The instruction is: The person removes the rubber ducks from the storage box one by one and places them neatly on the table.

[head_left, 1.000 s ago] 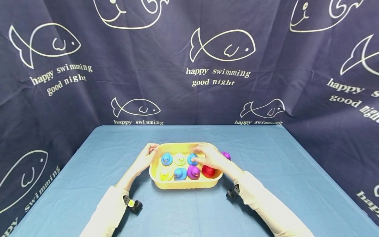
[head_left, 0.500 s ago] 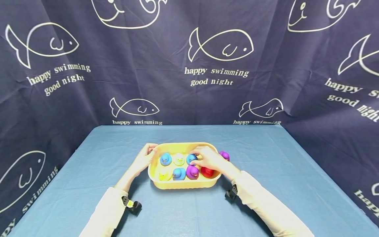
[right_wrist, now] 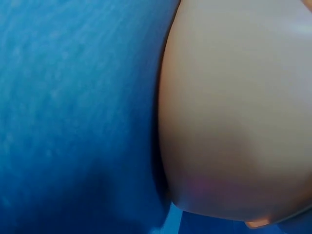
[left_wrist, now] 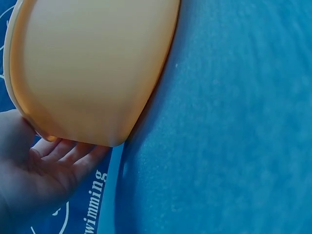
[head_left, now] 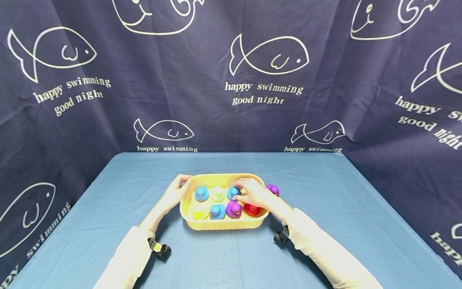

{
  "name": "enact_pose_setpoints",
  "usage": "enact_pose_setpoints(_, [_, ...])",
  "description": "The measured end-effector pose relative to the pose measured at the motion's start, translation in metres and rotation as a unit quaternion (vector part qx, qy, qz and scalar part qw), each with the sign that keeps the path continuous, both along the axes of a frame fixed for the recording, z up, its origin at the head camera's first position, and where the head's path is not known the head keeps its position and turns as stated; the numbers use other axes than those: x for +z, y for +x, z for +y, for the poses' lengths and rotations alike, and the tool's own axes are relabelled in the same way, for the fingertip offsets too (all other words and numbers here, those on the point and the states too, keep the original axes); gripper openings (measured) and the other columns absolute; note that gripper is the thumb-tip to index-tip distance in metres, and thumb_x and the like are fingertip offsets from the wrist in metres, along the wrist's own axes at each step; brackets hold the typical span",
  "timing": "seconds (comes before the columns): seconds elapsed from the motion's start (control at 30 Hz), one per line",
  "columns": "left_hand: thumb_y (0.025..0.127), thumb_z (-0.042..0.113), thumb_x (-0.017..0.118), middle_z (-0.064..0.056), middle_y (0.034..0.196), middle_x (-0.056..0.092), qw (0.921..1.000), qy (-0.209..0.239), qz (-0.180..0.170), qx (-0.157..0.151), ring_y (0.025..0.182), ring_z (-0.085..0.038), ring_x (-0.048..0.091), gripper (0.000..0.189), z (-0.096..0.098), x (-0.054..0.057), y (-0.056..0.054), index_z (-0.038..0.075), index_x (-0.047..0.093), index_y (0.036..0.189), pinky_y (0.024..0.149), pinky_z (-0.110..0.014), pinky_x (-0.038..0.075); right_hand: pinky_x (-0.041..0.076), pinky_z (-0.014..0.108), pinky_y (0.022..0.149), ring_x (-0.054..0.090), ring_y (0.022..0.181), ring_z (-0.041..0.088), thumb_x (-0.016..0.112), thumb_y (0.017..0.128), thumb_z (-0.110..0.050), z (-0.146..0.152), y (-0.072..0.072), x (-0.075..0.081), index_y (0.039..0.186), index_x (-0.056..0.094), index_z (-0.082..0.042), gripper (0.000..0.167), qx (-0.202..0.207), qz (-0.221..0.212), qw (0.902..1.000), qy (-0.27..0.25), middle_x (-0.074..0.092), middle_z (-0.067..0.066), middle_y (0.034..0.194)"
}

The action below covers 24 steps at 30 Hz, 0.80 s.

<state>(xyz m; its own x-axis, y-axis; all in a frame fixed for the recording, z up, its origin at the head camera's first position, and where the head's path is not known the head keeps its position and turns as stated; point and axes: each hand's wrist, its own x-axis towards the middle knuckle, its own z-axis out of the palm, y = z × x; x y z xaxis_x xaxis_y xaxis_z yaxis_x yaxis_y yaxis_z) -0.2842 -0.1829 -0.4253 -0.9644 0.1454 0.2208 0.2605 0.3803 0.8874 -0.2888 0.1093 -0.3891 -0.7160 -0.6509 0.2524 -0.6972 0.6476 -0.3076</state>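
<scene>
A yellow plastic tub (head_left: 223, 224) holds two rows of rubber ducks. My left hand (head_left: 177, 192) grips the tub's left end, thumb by the rim and fingers along the outer wall, as the left wrist view also shows. Reaching over the right end, my right hand (head_left: 254, 193) pinches a dark blue duck (head_left: 233, 192) in the back row between thumb and fingers. Beside that duck sit a pale yellow duck (head_left: 217, 194) and a blue duck (head_left: 201, 193). The front row has a yellow duck (head_left: 200, 213), a blue duck (head_left: 217, 211), a purple duck (head_left: 234, 210) and a red duck (head_left: 251, 209), partly hidden by the right hand.
Outside the tub, a purple duck (head_left: 273, 189) sits on the blue tablecloth (head_left: 325, 192), just past the right end and partly behind my hand. A dark blue curtain (head_left: 209, 88) with fish drawings hangs behind and beside the table.
The head view has shifted very slightly. Both hands, the tub and the ducks stay in the same places relative to each other.
</scene>
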Motion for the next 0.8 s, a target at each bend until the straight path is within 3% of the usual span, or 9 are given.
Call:
enact_pose_setpoints(0.2, [0.097,0.012,0.049,-0.024,0.125,0.053,1.0,-0.003,-0.004,0.002,0.096,-0.03,0.06,0.026,0.0,0.001,0.0,-0.004,0.051,0.118,0.076,-0.021,0.046,0.049,0.035,0.088,0.062,0.094,0.019,0.075,0.079,-0.02,0.001,0.0,0.0,0.107,0.066,-0.006,0.032,0.0,0.028,0.9994,-0.021,0.067,0.007,0.102])
enact_pose_setpoints(0.8, [0.098,0.014,0.049,-0.024,0.122,0.054,0.9999,-0.01,0.001,-0.004,0.102,-0.031,0.057,0.031,0.0,0.003,0.002,-0.004,0.05,0.123,0.08,-0.024,0.045,0.052,0.036,0.079,0.061,0.083,0.026,0.076,0.077,-0.013,0.015,0.009,0.024,0.108,0.066,-0.002,0.034,0.018,0.027,0.9967,-0.075,0.065,0.007,0.088])
